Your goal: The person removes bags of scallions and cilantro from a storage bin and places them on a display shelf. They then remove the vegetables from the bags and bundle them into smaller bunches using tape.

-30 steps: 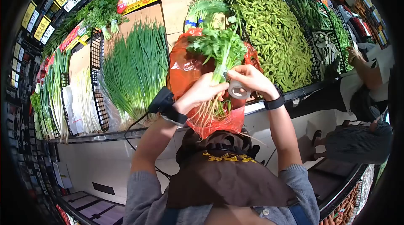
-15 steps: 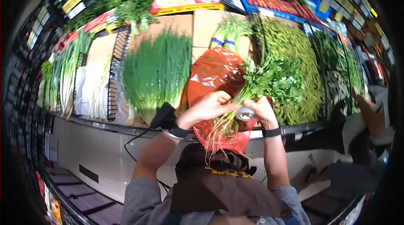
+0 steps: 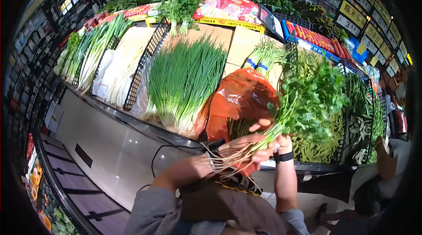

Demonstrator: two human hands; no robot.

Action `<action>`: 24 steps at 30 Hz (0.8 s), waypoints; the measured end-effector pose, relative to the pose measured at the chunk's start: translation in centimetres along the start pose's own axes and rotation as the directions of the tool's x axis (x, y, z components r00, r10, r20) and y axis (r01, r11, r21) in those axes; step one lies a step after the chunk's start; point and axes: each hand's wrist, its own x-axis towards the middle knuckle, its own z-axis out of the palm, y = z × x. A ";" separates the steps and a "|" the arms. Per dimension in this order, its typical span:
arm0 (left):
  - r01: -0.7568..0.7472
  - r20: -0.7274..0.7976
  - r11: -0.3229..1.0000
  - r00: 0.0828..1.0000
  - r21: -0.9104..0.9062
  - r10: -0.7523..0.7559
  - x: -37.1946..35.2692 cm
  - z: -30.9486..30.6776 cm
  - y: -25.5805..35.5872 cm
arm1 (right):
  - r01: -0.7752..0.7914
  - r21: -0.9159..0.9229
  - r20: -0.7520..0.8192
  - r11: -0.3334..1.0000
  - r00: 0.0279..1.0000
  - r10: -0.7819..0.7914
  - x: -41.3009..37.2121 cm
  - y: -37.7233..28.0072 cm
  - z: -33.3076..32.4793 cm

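Note:
A bunch of leafy herbs (image 3: pixel 307 98) with long pale roots slants across the middle, leaves to the upper right and roots to the lower left. My left hand (image 3: pixel 244 145) is under and around the stems near the roots, fingers curled about them. Against the same stems, from the right, is my right hand (image 3: pixel 277 145), its fingers partly hidden behind the bunch. The roll of tape cannot be made out between the hands. Just behind them an open red plastic bag (image 3: pixel 239 94) lies on the display, with darker stems showing in its mouth.
Long green chives (image 3: pixel 187 85) stand left of the bag. Two banded bundles (image 3: pixel 263 61) lie behind it. Green beans (image 3: pixel 307 149) fill the right section, and white-stemmed greens (image 3: pixel 121 76) the left. At the far right is another person (image 3: pixel 387 160).
The bunch has swung up and to the right between my hands, its roots now over my left wrist. The tape roll seen before is no longer visible. The view has turned and shifted.

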 end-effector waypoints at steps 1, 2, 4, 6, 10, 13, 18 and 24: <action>0.043 0.026 0.998 0.999 -0.053 -0.042 -0.2 1.3 0.0 | 0.068 -0.074 0.025 0.995 0.997 -0.066 -0.6 0.4 -0.6; 0.157 -0.293 0.978 0.950 0.134 -0.113 -1.8 2.8 0.7 | 0.065 -0.146 0.077 0.987 0.996 -0.054 -0.9 0.4 -1.9; 0.261 -0.393 0.767 0.920 0.586 -0.013 -1.8 -2.4 2.0 | -0.138 -0.247 -0.274 0.959 0.959 0.068 -3.2 -0.5 -2.3; 0.255 -0.348 0.455 0.928 0.853 0.132 -0.5 -4.2 3.7 | -0.388 -0.328 -0.531 0.861 0.830 0.171 -3.4 -1.7 -2.3; 0.218 -0.241 0.104 0.842 0.970 0.483 1.6 -1.5 2.5 | -0.380 -0.874 -0.413 0.303 0.909 -0.049 0.1 -2.1 -0.3; 0.282 -0.437 0.369 0.777 0.885 0.453 1.2 -1.7 3.5 | -0.184 -0.862 -0.179 0.473 0.982 0.055 1.7 -3.6 0.2; 0.040 -0.170 0.209 0.741 0.977 0.650 -0.4 -1.2 6.2 | -0.253 -0.899 -0.292 0.357 0.955 -0.060 4.8 -3.7 1.8; -0.251 -0.084 0.296 0.616 0.921 0.783 -6.0 5.0 19.3 | -0.450 -0.890 -0.398 -0.069 0.842 -0.365 8.3 0.0 -3.0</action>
